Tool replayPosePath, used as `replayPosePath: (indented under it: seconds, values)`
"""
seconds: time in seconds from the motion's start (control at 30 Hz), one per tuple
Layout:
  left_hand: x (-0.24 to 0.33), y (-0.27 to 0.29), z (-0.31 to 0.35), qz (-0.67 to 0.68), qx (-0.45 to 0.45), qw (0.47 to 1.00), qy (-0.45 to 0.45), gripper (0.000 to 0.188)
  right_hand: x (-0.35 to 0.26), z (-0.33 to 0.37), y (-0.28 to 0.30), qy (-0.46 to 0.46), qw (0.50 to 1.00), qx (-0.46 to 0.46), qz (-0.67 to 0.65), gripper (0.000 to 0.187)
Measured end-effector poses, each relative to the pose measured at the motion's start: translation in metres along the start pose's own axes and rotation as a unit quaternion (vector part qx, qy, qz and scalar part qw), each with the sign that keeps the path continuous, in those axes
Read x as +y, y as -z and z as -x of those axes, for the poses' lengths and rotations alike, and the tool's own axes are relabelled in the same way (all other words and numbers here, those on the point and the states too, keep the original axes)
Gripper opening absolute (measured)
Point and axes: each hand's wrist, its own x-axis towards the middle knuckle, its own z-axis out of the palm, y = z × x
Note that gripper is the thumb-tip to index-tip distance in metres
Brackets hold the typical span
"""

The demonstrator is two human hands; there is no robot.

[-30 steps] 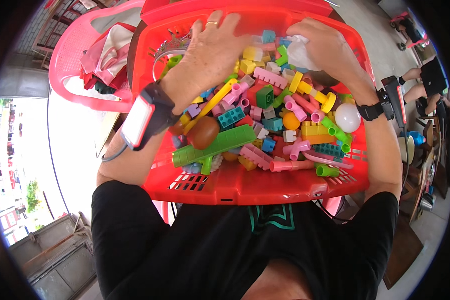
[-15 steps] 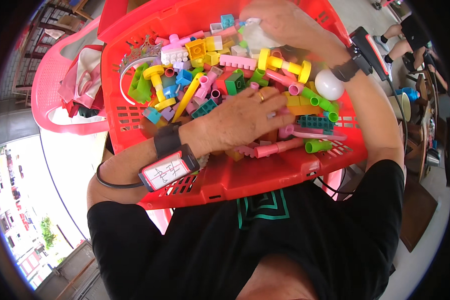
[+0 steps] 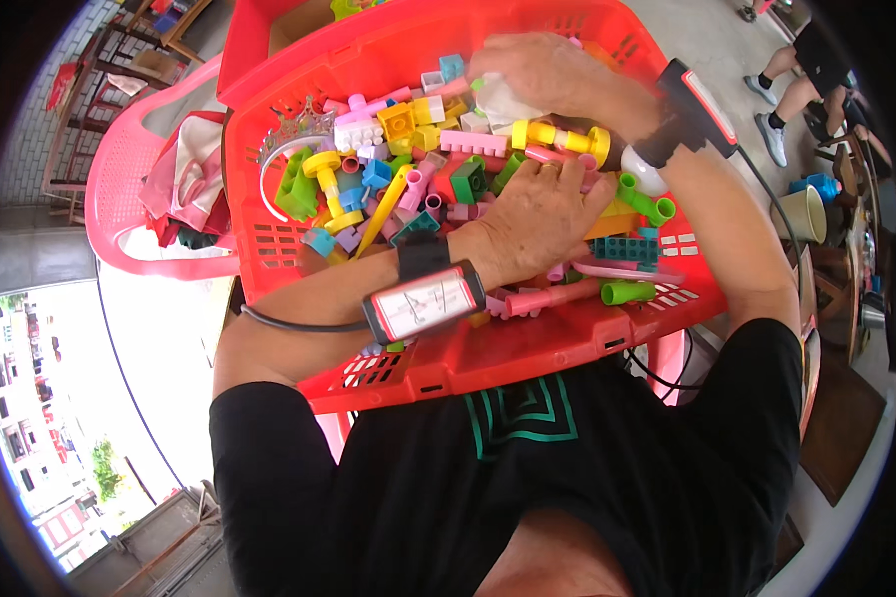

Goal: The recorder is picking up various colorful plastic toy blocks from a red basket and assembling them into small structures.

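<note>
in 1 basket [image 3: 528,348] | left hand [image 3: 533,221]: spread, grip unclear | right hand [image 3: 548,75]: pinching 1 wad [image 3: 505,104]

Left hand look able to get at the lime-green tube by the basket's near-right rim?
Likely yes: the left hand is close by, and the lime-green tube shows uncovered. The pink curved piece beside it doesn't seem to block it.

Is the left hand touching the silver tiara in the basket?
Apart. The head view shows a wide gap: the left hand is well to the right of the silver tiara, with the yellow stick lying between them.
</note>
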Motion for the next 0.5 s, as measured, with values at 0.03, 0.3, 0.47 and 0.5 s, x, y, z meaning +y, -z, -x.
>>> replayPosePath:
  seconds: [0.03,0.3,0.47,0.5]
  values:
    - [-0.002,-0.003,0.0,-0.04,0.02,0.999,-0.009,0.058,-0.001,-0.001,0.001,0.002,1.0,0.004,0.004,0.015]
    - [-0.019,0.075,0.0,0.062,-0.094,0.994,-0.012,0.051,0.006,0.003,0.02,-0.07,0.98,0.057,-0.175,0.022]
    - [-0.057,0.119,0.019,0.052,-0.012,0.997,0.059,0.055,0.007,-0.002,0.023,-0.16,0.947,0.04,-0.275,0.019]
    - [-0.061,0.129,0.019,0.057,-0.02,0.994,0.094,0.057,0.002,-0.007,0.03,-0.173,0.895,-0.02,-0.411,0.021]
